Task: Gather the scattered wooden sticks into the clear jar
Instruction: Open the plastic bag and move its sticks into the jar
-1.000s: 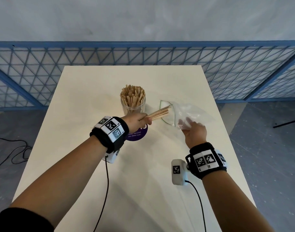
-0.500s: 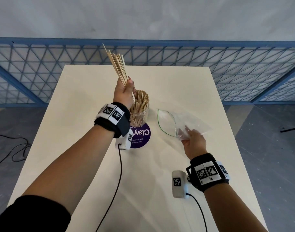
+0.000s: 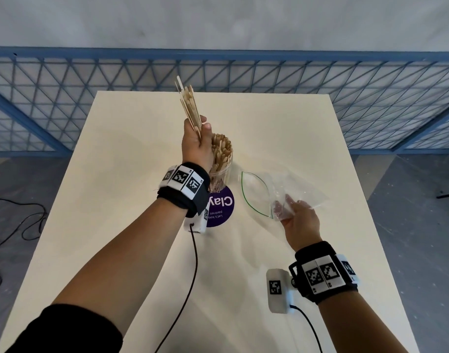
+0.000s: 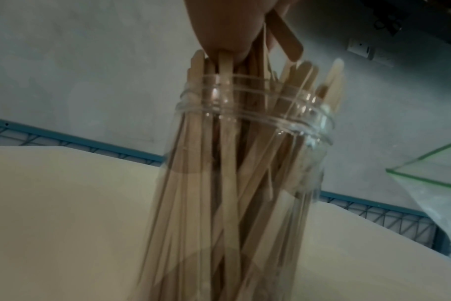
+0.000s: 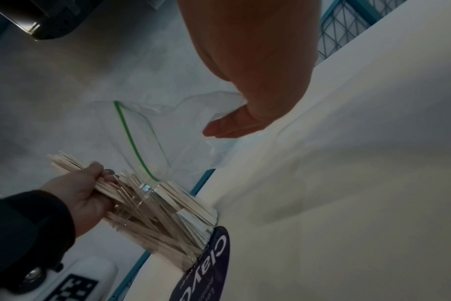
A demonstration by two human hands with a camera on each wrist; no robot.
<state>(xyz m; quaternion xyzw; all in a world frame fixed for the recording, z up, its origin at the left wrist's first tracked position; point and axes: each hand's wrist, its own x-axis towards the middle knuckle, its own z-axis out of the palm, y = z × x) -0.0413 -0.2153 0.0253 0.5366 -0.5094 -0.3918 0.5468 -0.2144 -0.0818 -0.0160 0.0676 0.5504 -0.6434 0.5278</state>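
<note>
My left hand [image 3: 196,142] grips a bundle of wooden sticks [image 3: 190,108] upright, its lower ends over the mouth of the clear jar [image 3: 222,165]. The jar stands mid-table, packed with several sticks [image 4: 227,163]. In the left wrist view the bundle's lower ends [image 4: 283,38] hang just above the jar rim [image 4: 258,114]. In the right wrist view the left hand [image 5: 88,189] is level with the jar [image 5: 162,215] top. My right hand [image 3: 296,215] pinches a corner of a clear zip bag [image 3: 269,189] with a green seal, lifted off the table.
A purple round sticker [image 3: 220,208] reading "Clay" lies on the cream table [image 3: 282,138] under the jar. A blue lattice fence [image 3: 371,98] runs behind the table. Black cables lie on the grey floor [image 3: 12,225] at left.
My left hand swung the stick bundle from lying sideways beside the jar to upright above its mouth, then lowered it slightly. The right hand kept hold of the bag.
</note>
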